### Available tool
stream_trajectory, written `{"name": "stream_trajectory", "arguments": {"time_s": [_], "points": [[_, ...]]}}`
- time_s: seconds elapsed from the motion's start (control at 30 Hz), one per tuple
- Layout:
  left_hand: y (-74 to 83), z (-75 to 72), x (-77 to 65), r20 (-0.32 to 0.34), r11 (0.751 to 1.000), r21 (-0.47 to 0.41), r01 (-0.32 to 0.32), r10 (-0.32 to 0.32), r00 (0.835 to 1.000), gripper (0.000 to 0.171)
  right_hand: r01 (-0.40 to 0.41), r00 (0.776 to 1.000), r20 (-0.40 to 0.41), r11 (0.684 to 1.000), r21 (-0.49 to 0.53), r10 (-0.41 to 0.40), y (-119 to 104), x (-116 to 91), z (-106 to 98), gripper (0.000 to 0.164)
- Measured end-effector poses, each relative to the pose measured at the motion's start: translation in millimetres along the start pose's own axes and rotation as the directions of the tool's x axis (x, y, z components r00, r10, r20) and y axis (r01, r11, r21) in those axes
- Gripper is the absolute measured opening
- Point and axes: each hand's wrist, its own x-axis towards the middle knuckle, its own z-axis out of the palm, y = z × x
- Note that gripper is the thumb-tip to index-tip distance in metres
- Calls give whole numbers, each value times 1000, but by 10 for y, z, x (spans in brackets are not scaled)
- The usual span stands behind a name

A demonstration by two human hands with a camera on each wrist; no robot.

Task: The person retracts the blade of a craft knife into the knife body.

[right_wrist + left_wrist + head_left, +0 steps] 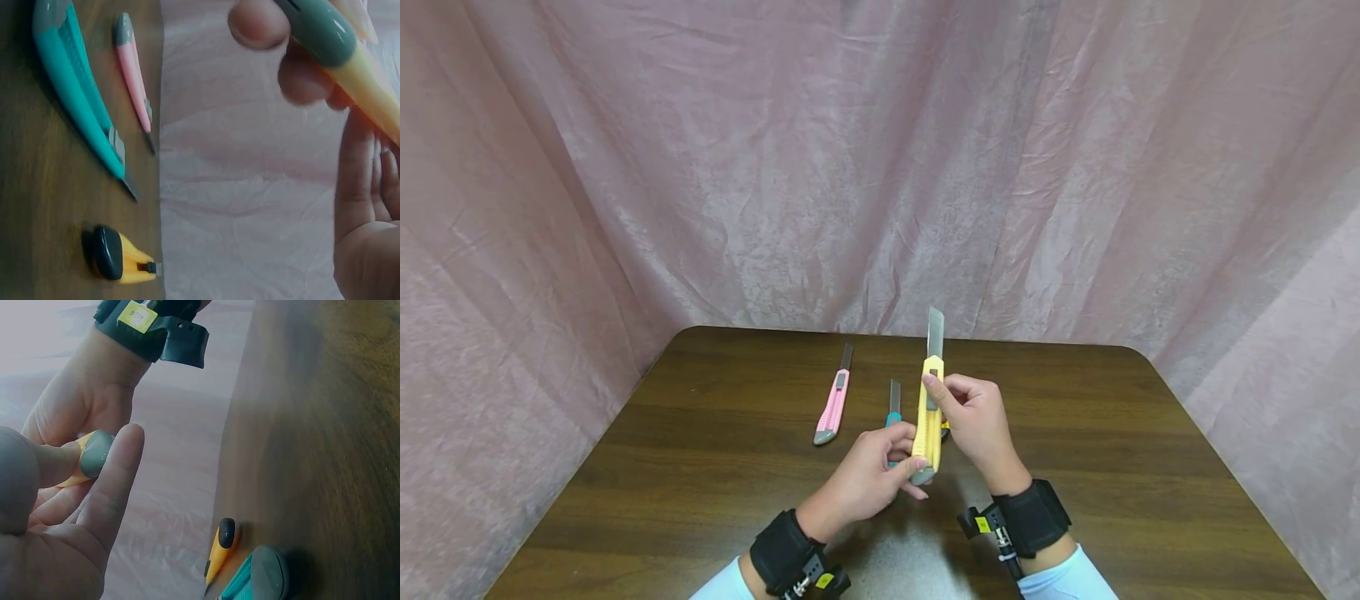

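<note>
Both hands hold a yellow snap-off utility knife point(927, 429) upright above the table, its long blade point(936, 333) out and pointing up. My left hand point(868, 475) pinches the knife's grey butt end between thumb and fingers. Higher on the handle, my right hand point(988, 425) grips it, with the thumb at the slider. Behind the left hand lies a teal utility knife point(78, 106), partly hidden in the head view, its blade extended. A small orange knife with a black end point(128, 256) lies near it, mostly covered by the held knife in the head view.
A pink utility knife point(833, 406) with its blade out lies to the left on the brown wooden table point(1075, 417). Pink curtains point(850, 167) hang behind the table's far edge. Each wrist wears a black band point(1033, 518) with a small camera.
</note>
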Motion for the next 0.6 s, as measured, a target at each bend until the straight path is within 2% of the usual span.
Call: {"name": "stream_trajectory", "arguments": {"time_s": [0.1, 0.27, 0.6], "points": [[8, -5, -1, -5, 1000, -2, 11, -11, 1000, 28, -1, 1000, 17, 1000, -14, 1, 7, 6, -11, 41], [20, -8, -2, -6, 1000, -15, 23, -23, 1000, 29, 55, 998, 22, 998, -9, -54, 58, 7, -11, 42], [37, -6, 9, -15, 1000, -6, 15, -15, 1000, 29, 58, 998, 26, 998, 24, -59, 78, 17, -15, 32]]}}
